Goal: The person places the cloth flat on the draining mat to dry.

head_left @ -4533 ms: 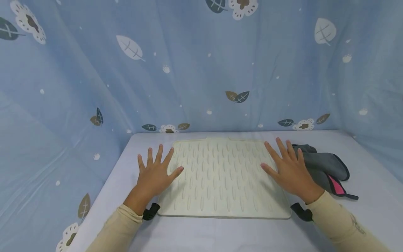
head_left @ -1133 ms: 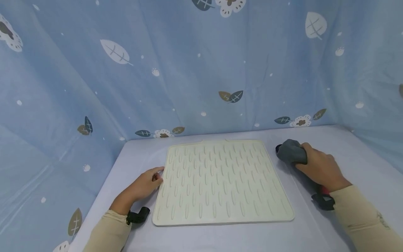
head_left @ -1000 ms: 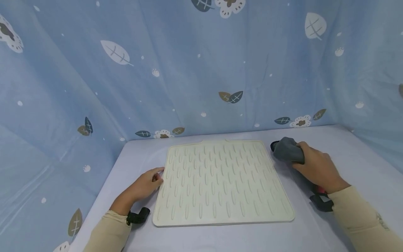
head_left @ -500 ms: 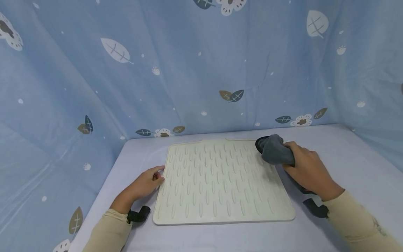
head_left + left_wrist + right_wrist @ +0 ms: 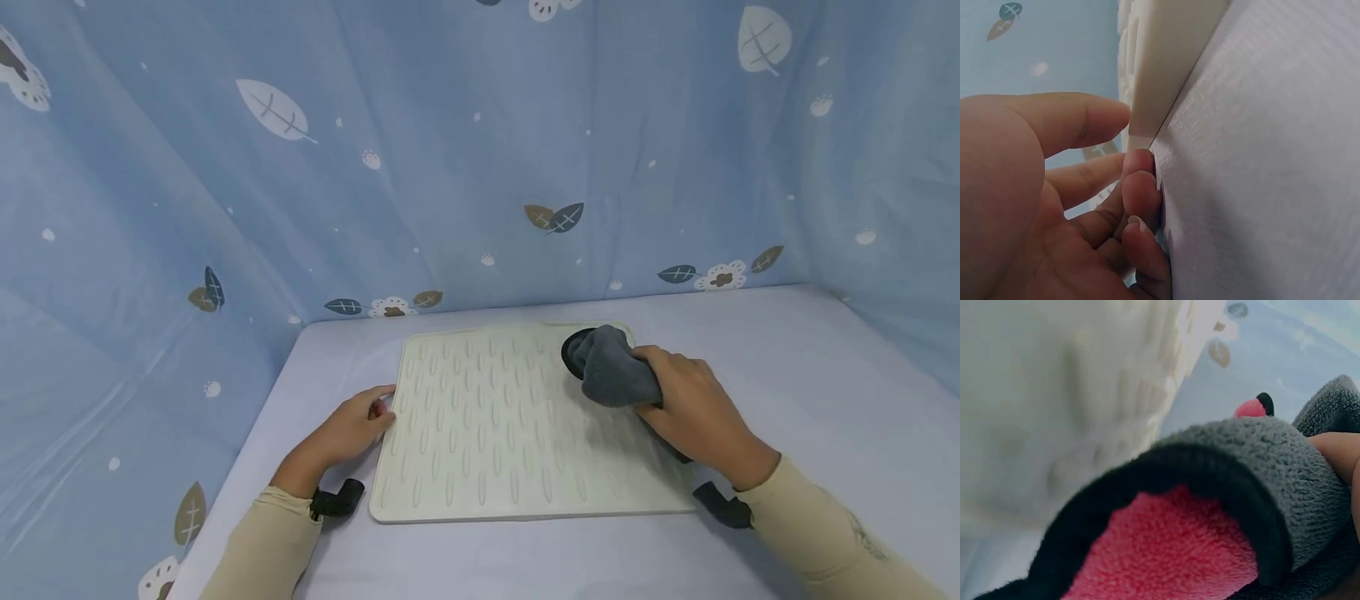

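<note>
A cream board (image 5: 480,417) with rows of raised oval ridges lies flat on the table. My left hand (image 5: 348,425) rests at its left edge. In the left wrist view, the thumb (image 5: 1094,122) is straight and touches the side of the board (image 5: 1166,62), while the lower fingers curl against the tablecloth. My right hand (image 5: 693,408) grips a bunched cloth (image 5: 618,371), grey with black trim, and holds it over the board's right part. Seen from the right wrist, the cloth (image 5: 1172,550) has a fluffy pink side. Its lower end is mostly hidden under the right hand.
A white cloth covers the table (image 5: 810,383). Behind and to the left hangs a blue curtain (image 5: 450,150) with leaves and flowers. A black wrist mount (image 5: 337,500) sits at the left wrist, another mount (image 5: 723,504) at the right.
The right hand first took up the grey cloth from the table on the right, then carried it left over the board. The left hand moved down to the board's left edge and stays there.
</note>
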Available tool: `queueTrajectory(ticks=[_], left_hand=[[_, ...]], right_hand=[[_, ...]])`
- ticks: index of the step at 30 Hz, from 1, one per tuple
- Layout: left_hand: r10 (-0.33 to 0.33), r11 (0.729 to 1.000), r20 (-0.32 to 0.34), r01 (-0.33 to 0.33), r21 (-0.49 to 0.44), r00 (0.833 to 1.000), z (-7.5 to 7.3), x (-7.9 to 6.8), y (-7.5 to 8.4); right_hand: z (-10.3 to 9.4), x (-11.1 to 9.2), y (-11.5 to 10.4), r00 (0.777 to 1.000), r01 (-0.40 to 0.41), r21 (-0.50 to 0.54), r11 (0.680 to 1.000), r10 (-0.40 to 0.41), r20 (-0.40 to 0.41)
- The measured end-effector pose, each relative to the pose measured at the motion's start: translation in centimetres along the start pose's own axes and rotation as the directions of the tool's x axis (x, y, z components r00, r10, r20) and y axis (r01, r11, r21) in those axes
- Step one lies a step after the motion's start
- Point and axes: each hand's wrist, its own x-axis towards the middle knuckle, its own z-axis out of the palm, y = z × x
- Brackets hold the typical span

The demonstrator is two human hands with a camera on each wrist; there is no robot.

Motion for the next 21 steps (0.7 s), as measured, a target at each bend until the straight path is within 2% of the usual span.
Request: queueTrajectory(ticks=[5, 12, 21], left_hand=[[0.007, 1.000, 0.001, -0.007, -0.005, 1.000, 0.1, 0.3, 0.1], [0.005, 1.000, -0.006, -0.005, -0.002, 1.000, -0.2, -0.3, -0.1], [0.037, 0.999, -0.008, -0.037, -0.002, 0.999, 0.1, 0.0, 0.1]], right_hand=[[0.8, 0.9, -1.8, 0.999, 0.018, 0.029, 0.999, -0.019, 0.040], [2.5, 2.4, -4.3, 0.997, 0.019, 0.055, 0.998, -0.024, 0.077], [4.0, 3.4, -4.8, 0.998, 0.006, -0.007, 1.000, -0.005, 0.068]])
